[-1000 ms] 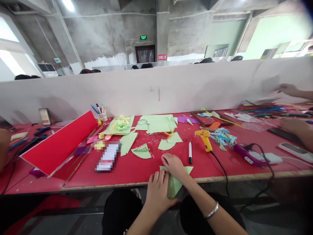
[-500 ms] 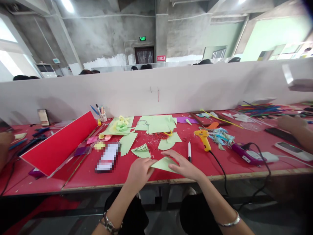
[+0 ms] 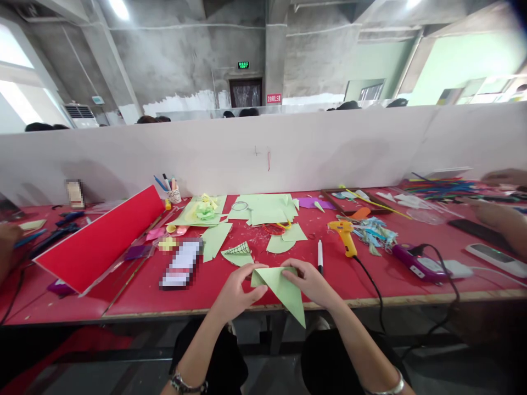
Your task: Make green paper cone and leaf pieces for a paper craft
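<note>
Both hands are up at the near edge of the desk, and between them sits the folded green paper, a long triangle with its broad end held level with the desk edge and its sharp tip hanging down past it, over the lap. The left hand has its grip pinched on the broad left corner, thumb on top and fingers tucked under. The right hand pinches the upper right edge, fingertips pressed onto the sheet.

By the look of it this paper is very light and only slightly stiffened by its folds. It should crease at the least squeeze and droop wherever it is unsupported (that dangling tip shows as much). The safest hold looks to be along the folded edges and at the corners, where the layers double up, rather than mid-sheet.

The surroundings are crowded. A black-and-white marker lies just beyond the right hand, and a lined green paper cone lies just beyond the left. Further right sits a yellow glue gun, its black cord trailing over the desk edge, then a purple tool with a cord of its own. To the left are a phone and a tilted red board, and loose green sheets lie at the back. At the far right a co-worker's hand rests on the desk, well apart.
</note>
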`<control>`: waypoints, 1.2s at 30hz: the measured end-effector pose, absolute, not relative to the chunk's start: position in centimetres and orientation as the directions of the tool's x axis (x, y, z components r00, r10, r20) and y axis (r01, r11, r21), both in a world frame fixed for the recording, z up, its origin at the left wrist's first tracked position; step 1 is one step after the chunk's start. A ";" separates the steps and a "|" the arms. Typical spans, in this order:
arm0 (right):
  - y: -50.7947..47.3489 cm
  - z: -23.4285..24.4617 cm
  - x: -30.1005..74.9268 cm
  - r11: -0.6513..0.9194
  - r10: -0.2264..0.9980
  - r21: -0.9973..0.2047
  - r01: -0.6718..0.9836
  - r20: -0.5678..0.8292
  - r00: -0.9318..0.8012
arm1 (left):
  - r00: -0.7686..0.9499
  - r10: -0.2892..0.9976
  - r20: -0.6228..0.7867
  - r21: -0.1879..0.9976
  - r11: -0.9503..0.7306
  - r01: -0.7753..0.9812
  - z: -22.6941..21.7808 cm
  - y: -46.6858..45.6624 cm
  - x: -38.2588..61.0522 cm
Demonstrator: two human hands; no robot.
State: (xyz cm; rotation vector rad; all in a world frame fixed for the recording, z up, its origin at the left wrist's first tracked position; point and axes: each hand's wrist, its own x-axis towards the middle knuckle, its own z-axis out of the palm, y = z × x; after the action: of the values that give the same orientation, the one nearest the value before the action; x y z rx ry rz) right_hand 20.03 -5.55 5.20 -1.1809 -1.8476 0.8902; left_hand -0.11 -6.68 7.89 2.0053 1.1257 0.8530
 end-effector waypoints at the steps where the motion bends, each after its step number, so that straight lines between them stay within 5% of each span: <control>1: -5.5 5.2 20.1 0.330 0.931 -0.851 0.409 0.223 -0.288 | 0.405 0.890 0.207 0.802 -0.392 0.451 7.9 -6.6 -0.1; 6: -5.4 5.5 19.8 0.389 0.910 -0.809 0.441 0.262 -0.322 | 0.358 0.898 0.258 0.752 -0.419 0.508 7.6 -6.2 0.2; 11: -5.6 6.6 18.5 0.547 0.819 -0.526 0.651 0.497 -0.287 | 0.363 0.891 0.271 0.717 -0.439 0.541 7.1 -6.1 0.5; 15: -5.8 6.9 17.0 0.578 0.795 -0.395 0.714 0.470 -0.384 | 0.359 0.898 0.254 0.733 -0.421 0.535 6.7 -5.8 0.8; 25: -4.9 6.9 19.4 0.535 0.823 -0.405 0.741 0.447 -0.350 | 0.312 0.921 0.231 0.807 -0.361 0.468 8.0 -5.7 -0.7; 31: -5.2 7.2 22.5 0.442 0.849 -0.487 0.753 0.498 -0.176 | 0.295 0.911 0.289 0.714 -0.410 0.567 8.9 -5.5 -2.6; 36: -6.7 8.1 20.2 0.660 0.747 -0.391 0.642 0.436 -0.502 | 0.470 0.830 0.301 0.572 -0.552 0.607 9.2 -6.5 -0.4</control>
State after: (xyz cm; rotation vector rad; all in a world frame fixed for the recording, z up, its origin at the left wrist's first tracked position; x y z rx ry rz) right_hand 20.19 -6.65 8.15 -1.0716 -2.2948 0.2372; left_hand -0.38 -6.49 9.24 2.3359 1.2053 0.7897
